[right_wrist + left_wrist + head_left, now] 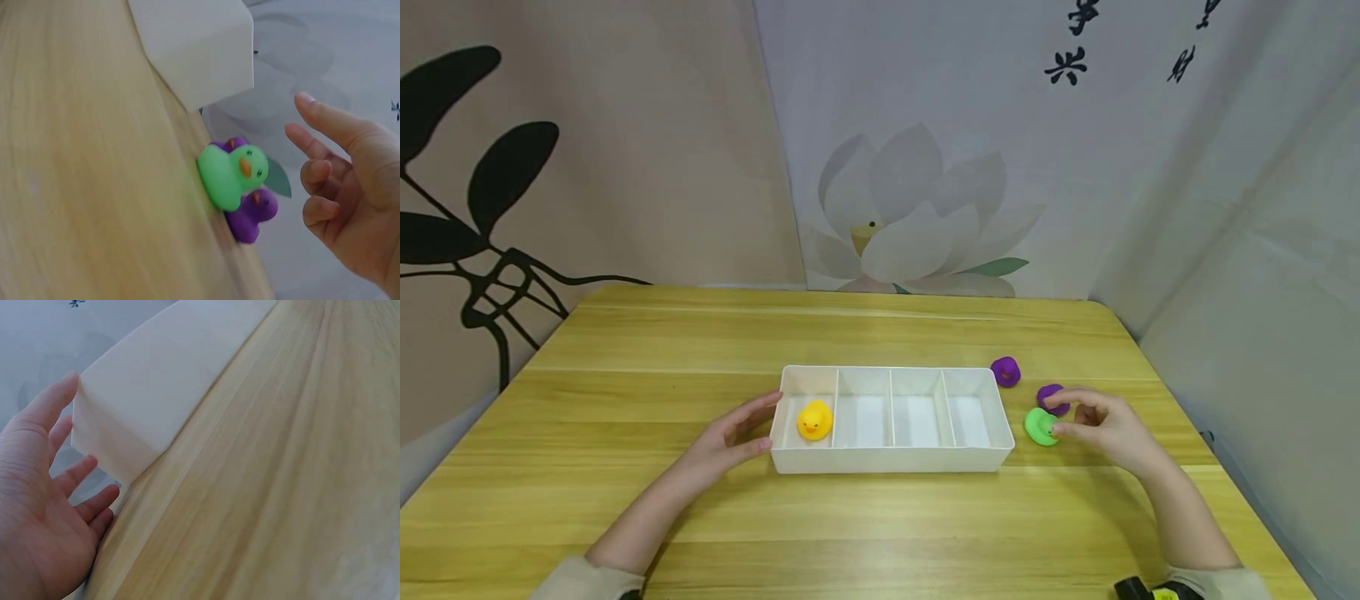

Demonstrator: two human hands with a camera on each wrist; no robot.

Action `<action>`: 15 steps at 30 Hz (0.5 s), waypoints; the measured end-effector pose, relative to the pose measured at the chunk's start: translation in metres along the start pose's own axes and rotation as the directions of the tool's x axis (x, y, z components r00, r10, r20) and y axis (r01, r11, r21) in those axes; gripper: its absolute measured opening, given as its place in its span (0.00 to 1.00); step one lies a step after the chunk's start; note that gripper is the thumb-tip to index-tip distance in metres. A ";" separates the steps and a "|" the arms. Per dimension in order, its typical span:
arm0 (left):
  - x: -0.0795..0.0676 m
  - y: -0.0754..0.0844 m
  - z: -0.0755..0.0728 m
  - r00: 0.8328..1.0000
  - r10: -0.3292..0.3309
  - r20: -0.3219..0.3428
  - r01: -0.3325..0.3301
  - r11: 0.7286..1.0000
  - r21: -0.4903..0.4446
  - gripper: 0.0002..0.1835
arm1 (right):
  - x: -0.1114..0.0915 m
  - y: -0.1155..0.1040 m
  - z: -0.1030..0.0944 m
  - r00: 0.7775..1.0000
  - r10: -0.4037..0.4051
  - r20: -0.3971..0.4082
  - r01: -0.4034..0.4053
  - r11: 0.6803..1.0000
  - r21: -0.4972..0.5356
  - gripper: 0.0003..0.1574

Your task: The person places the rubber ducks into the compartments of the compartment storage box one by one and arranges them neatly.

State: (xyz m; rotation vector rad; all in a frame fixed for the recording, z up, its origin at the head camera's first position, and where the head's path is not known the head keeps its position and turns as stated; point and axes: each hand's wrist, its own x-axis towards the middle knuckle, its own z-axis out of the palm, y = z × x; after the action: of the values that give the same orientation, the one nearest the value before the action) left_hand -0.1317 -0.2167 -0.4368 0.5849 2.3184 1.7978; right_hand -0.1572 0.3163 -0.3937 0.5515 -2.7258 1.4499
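A white divided box (891,460) stands on the table, with a yellow rubber duck (815,420) in its leftmost compartment. My left hand (733,433) touches the box's left end with thumb and fingertips, the fingers fairly straight. To the right of the box, my right hand (1105,427) hovers by a green rubber duck (226,175), thumb and fingers apart. In the right wrist view a gap shows between that hand and the duck. One purple rubber duck (251,215) sits just behind the green one; another purple duck (1005,372) lies near the box's back right corner.
The wooden table (700,533) reaches back to a curtain (925,100) printed with a lotus. More cloth hangs along the left and right sides. Three further compartments of the box hold nothing.
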 end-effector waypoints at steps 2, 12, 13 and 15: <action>0.000 -0.001 0.000 1.000 -0.004 -0.002 0.004 1.000 -0.001 0.31 | 0.000 0.005 -0.001 1.000 0.018 0.008 -0.017 1.000 -0.017 0.23; 0.000 -0.002 0.000 1.000 -0.015 -0.009 0.015 1.000 0.002 0.31 | 0.000 0.028 0.002 0.997 0.018 0.081 -0.020 0.999 0.033 0.23; 0.000 -0.002 0.001 1.000 -0.017 -0.010 0.017 1.000 0.003 0.31 | 0.000 0.030 0.002 0.996 0.025 0.090 -0.029 0.999 0.039 0.23; 0.000 -0.002 0.001 1.000 -0.014 -0.010 0.015 1.000 0.010 0.31 | -0.001 0.033 0.003 0.993 0.052 0.105 -0.057 0.997 0.047 0.23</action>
State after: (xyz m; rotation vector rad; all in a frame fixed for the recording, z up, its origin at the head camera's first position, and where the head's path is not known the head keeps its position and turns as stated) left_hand -0.1321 -0.2162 -0.4385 0.5602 2.3334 1.7883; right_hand -0.1662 0.3310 -0.4214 0.5750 -2.8115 1.5482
